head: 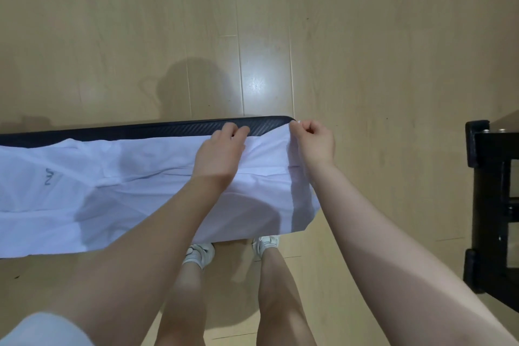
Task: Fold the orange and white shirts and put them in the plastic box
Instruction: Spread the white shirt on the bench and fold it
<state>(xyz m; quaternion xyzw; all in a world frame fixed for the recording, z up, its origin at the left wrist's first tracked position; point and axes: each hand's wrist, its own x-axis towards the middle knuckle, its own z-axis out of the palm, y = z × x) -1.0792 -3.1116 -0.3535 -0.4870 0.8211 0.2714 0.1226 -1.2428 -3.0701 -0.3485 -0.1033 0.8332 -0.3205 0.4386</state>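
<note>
Pale wood-plank floor under everything. Thin white fabric shirt lies spread over a narrow black carbon-weave table, covering most of it, hem hanging off the right end. Likely light, limp, wrinkle-prone; best taken at corners or hem. Black metal frame stands well apart, right. Left hand grips the cloth's far edge; right hand pinches the far corner. Orange shirt, plastic box not in view.

Left of my left hand, the white shirt and counter run off-frame; shirt print unreadable. Right of my right hand, black frame cropped.
</note>
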